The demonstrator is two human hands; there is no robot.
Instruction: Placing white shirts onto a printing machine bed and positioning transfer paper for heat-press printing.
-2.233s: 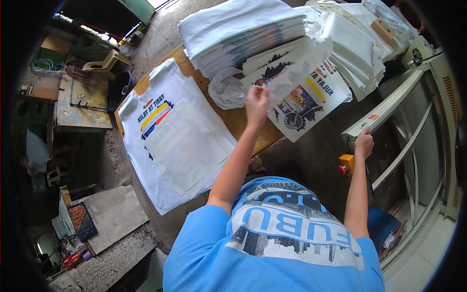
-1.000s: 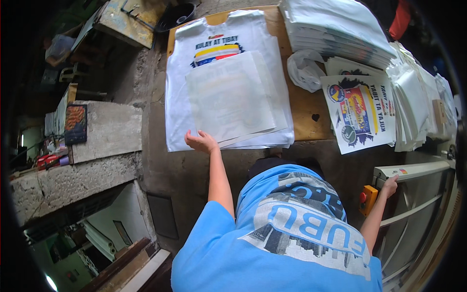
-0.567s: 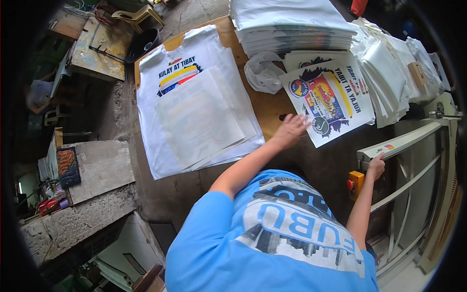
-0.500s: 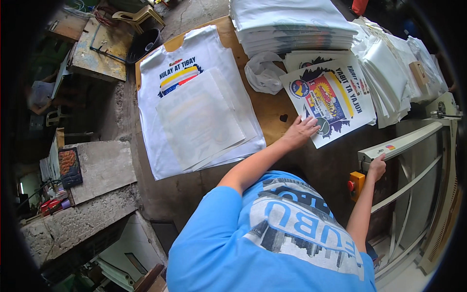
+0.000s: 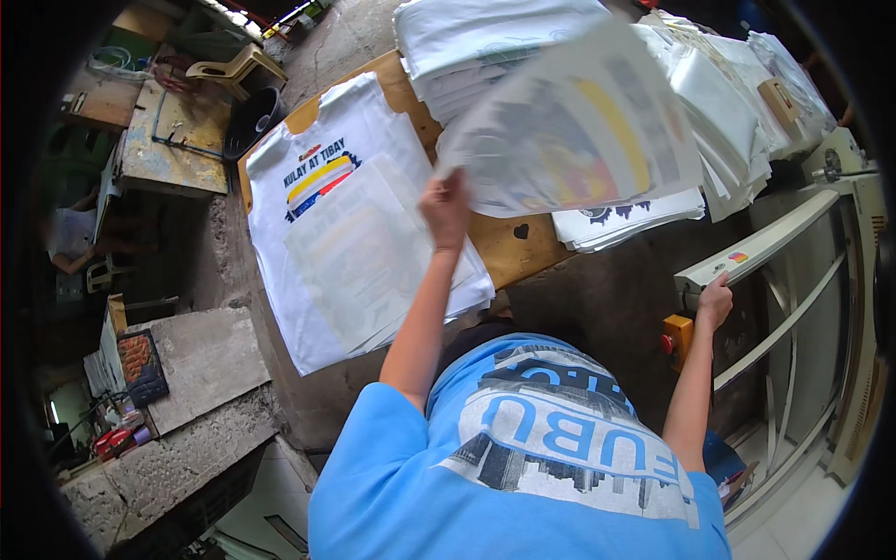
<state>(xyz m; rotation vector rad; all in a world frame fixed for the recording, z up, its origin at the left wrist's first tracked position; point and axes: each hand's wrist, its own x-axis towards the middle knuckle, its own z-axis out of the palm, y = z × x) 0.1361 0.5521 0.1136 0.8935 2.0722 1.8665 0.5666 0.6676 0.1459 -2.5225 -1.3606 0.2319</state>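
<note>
My left hand (image 5: 446,213) is closed on the edge of a printed transfer sheet (image 5: 579,131), which is raised over the table and blurred by motion. Below it lies a stack of similar printed sheets (image 5: 644,217), partly covered. My right hand (image 5: 716,301) is closed around the near end of a long white bar (image 5: 775,245) on a large frame machine at the right. To the left, a white sleeveless shirt (image 5: 271,173) with a colourful print lies flat on the table, with pale sheets (image 5: 350,252) over its lower part.
A tall stack of folded white cloth (image 5: 448,47) stands at the table's far side. More white fabric piles (image 5: 714,121) lie at the right. Under the bar hangs an orange box with a red button (image 5: 678,342). The brown table (image 5: 523,257) shows at its near edge.
My left hand has lifted a printed sheet from the stack and moved left with it. The right hand stays on the white bar. The whole view has shifted slightly.
</note>
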